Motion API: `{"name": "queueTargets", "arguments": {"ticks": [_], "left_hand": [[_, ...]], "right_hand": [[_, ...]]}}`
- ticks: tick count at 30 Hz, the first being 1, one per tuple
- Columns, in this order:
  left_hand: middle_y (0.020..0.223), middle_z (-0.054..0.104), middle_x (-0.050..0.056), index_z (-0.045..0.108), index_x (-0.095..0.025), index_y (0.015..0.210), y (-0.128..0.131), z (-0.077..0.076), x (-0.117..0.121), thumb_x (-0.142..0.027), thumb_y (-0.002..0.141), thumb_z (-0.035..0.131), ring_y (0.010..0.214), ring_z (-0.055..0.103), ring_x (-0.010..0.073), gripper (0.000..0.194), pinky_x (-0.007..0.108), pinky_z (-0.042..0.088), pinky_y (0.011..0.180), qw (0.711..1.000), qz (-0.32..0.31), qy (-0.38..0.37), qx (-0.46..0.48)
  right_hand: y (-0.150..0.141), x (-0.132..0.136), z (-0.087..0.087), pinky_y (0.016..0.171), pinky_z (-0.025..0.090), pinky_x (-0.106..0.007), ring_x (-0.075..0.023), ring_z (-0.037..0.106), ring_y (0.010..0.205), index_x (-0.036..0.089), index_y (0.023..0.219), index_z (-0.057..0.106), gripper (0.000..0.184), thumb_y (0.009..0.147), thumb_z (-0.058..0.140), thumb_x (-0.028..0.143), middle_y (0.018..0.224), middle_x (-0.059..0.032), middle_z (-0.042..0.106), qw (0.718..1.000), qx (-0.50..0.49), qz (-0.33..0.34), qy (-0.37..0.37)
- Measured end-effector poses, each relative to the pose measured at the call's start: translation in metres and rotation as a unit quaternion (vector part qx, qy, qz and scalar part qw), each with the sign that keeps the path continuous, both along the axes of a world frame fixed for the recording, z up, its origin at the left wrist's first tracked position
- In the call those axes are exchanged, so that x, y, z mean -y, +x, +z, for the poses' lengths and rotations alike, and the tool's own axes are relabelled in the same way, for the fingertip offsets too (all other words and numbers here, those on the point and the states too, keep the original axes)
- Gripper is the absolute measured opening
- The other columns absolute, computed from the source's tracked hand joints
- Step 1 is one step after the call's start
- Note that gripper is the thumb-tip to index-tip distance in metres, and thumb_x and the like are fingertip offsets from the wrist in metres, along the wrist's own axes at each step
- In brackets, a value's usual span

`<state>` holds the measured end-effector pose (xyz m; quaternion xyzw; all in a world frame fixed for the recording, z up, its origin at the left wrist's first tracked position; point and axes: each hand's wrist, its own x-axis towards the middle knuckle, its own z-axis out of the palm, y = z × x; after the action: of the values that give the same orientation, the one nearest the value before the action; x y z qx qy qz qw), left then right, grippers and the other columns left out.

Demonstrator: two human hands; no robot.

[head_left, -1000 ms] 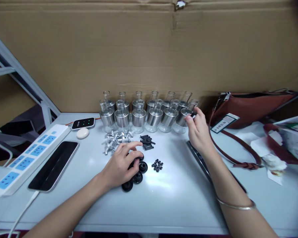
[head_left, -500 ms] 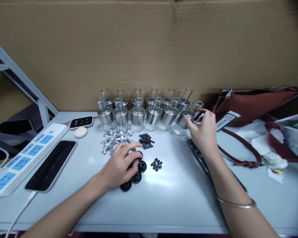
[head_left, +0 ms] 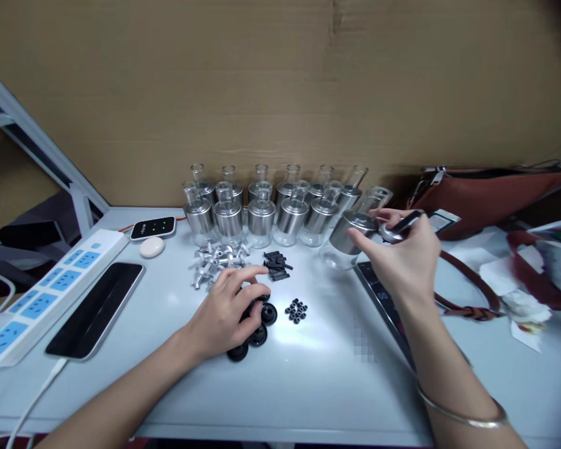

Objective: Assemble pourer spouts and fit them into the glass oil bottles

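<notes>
Two rows of small glass bottles with silver collars (head_left: pixel 262 215) stand at the back of the white table (head_left: pixel 318 374). My right hand (head_left: pixel 402 262) is closed on the rightmost bottle (head_left: pixel 350 234), which is tilted and lifted toward me; a small silver-and-black piece shows between its fingertips. My left hand (head_left: pixel 229 308) rests with curled fingers on a cluster of black round caps (head_left: pixel 257 330). Beside it lie a heap of silver metal fittings (head_left: pixel 215 262), a pile of black pins (head_left: pixel 275 265) and several tiny black rings (head_left: pixel 295 310).
A white and blue power strip (head_left: pixel 42 299) and a black phone (head_left: pixel 96 308) lie at the left, with a small black device (head_left: pixel 155 228) and a white oval object (head_left: pixel 152 247). A brown handbag (head_left: pixel 486 193) sits at the right. Cardboard (head_left: pixel 280 93) walls the back.
My right hand has pulled the rightmost bottle away from the rows, toward me and to the right, tilting it. My left hand has stayed on the black caps.
</notes>
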<state>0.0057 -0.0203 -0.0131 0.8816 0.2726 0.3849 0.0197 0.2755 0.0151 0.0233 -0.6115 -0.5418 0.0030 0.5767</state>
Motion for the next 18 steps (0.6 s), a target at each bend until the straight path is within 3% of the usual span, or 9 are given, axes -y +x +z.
{"name": "queueTargets", "arguments": {"ticks": [3,5,8,13,18], "left_hand": [[0.124,0.046,0.016,0.042,-0.017,0.117,0.0,-0.004,0.0,-0.011,0.086,0.053,0.097,0.057,0.0205,0.033,0.041,0.053,0.082,0.999,-0.021,-0.004,0.043],[0.131,0.039,0.018,0.036,-0.018,0.126,0.0,-0.006,0.0,-0.016,0.085,0.059,0.107,0.055,0.0235,0.047,0.044,0.051,0.089,0.997,-0.039,0.002,0.064],[0.142,0.028,0.02,0.025,-0.022,0.138,0.0,-0.008,0.001,-0.024,0.085,0.065,0.123,0.046,0.0286,0.067,0.051,0.045,0.099,0.996,-0.061,0.002,0.063],[0.152,0.013,0.021,0.004,-0.026,0.148,-0.002,-0.009,0.001,-0.037,0.083,0.068,0.138,0.029,0.0331,0.091,0.054,0.036,0.107,0.995,-0.092,-0.031,0.033],[0.153,0.01,0.021,-0.005,-0.023,0.149,0.0,-0.009,0.004,-0.043,0.08,0.069,0.143,0.017,0.0349,0.102,0.055,0.034,0.109,0.991,-0.126,-0.048,-0.004]], "right_hand": [[-0.009,0.007,0.007,0.085,0.048,-0.041,-0.0265,0.063,0.095,0.025,0.069,0.038,0.044,0.056,0.08,0.025,0.089,-0.0032,0.064,0.986,-0.129,0.106,0.019],[-0.015,0.01,0.007,0.082,0.049,-0.037,-0.0238,0.062,0.096,0.024,0.07,0.04,0.045,0.055,0.082,0.024,0.089,-0.0012,0.064,0.96,-0.217,0.175,0.007],[-0.027,0.015,0.002,0.078,0.051,-0.034,-0.0199,0.063,0.089,0.023,0.07,0.041,0.047,0.052,0.084,0.024,0.09,0.0006,0.063,0.909,-0.32,0.26,-0.066],[-0.055,0.029,-0.005,0.075,0.052,-0.032,-0.0172,0.062,0.081,0.023,0.069,0.038,0.049,0.055,0.085,0.027,0.09,-0.0017,0.065,0.835,-0.347,0.38,-0.195],[-0.064,0.035,-0.004,0.07,0.052,-0.028,-0.0154,0.059,0.078,0.022,0.07,0.041,0.049,0.052,0.086,0.025,0.085,0.0004,0.061,0.805,-0.319,0.441,-0.237]]}}
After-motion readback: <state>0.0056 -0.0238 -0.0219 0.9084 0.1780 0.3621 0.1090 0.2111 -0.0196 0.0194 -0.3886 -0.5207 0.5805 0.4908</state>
